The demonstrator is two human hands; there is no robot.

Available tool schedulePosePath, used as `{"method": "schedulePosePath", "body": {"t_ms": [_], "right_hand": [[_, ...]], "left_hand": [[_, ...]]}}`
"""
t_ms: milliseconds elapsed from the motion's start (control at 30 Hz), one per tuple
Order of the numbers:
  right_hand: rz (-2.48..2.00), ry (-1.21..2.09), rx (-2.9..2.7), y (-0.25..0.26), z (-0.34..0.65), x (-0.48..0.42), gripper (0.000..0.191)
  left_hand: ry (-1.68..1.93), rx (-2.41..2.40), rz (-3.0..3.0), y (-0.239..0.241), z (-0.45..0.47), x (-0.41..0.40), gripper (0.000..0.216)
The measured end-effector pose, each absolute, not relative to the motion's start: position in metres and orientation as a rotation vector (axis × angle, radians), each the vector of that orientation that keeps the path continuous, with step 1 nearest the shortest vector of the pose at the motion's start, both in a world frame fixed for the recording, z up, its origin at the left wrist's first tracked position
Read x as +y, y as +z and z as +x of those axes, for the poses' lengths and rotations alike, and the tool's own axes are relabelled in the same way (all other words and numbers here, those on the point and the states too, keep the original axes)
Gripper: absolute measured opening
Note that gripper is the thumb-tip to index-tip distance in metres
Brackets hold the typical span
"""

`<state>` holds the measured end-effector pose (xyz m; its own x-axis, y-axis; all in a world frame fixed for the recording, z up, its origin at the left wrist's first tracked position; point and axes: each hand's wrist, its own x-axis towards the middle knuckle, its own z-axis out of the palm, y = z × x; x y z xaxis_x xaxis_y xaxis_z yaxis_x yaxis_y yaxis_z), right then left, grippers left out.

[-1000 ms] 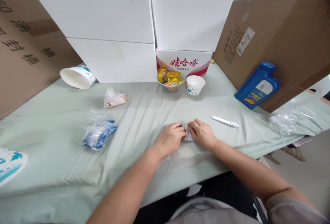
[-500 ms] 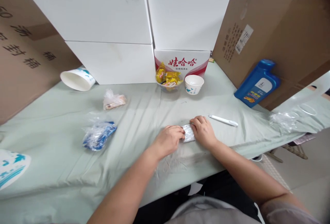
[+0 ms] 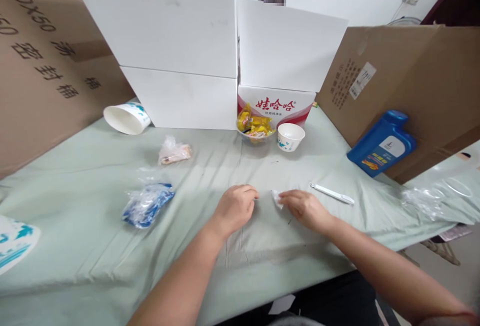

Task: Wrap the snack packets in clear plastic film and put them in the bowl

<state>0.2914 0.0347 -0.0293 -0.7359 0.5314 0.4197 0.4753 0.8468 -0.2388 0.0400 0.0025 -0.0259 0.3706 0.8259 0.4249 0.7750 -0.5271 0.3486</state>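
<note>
My right hand [image 3: 305, 208] rests on the pale green tablecloth [image 3: 93, 246] with its fingers closed on a small folded clear plastic bag [image 3: 276, 198], which pokes out at the fingertips. My left hand [image 3: 235, 207] lies a short way to the left of the bag, fingers curled in a loose fist, with nothing visible in it. A white pen [image 3: 333, 194] lies just right of my right hand.
A blue-and-clear bag [image 3: 147, 205] and a small bag with something pink [image 3: 174, 152] lie to the left. A tipped paper cup [image 3: 126, 117], a bowl of yellow sweets [image 3: 256, 125], a small white cup [image 3: 290, 136], a blue bottle [image 3: 381, 143], white boxes [image 3: 180, 41] and cardboard walls [image 3: 41, 66] ring the table.
My left hand has let go of the small plastic bag and drawn a little to the left. My right hand still holds the bag. The camera has tilted up.
</note>
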Motion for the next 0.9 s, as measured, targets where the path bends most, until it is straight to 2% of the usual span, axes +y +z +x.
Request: {"method": "schedulePosePath", "body": {"t_ms": [233, 333, 500, 667, 767, 833, 900], "right_hand": [[-1.340, -0.319, -2.123, 0.045, 0.279, 0.179, 0.036], [-1.645, -0.251, -2.378, 0.054, 0.262, 0.218, 0.042], [-1.765, -0.078, -2.568, 0.037, 0.253, 0.238, 0.058], [-1.565, -0.225, -2.376, 0.037, 0.243, 0.226, 0.053], [-1.073, -0.283, -2.199, 0.041, 0.204, 0.203, 0.043], [-0.736, -0.221, -2.317, 0.041, 0.163, 0.183, 0.040], [-0.580, -0.166, -2.497, 0.039, 0.116, 0.163, 0.050]], "left_hand": [[0.637, 1.456, 2.504, -0.029, 0.050, 0.002, 0.027], [0.560, 1.461, 2.487, -0.026, 0.051, 0.002, 0.023], [0.470, 1.444, 2.513, -0.021, 0.051, 0.001, 0.019], [0.446, 1.514, 2.527, -0.021, 0.054, -0.001, 0.018], [0.438, 1.518, 2.527, -0.019, 0.054, -0.003, 0.017], [0.430, 1.513, 2.501, -0.016, 0.052, -0.004, 0.016], [0.411, 1.484, 2.467, -0.012, 0.050, -0.006, 0.015]]}}
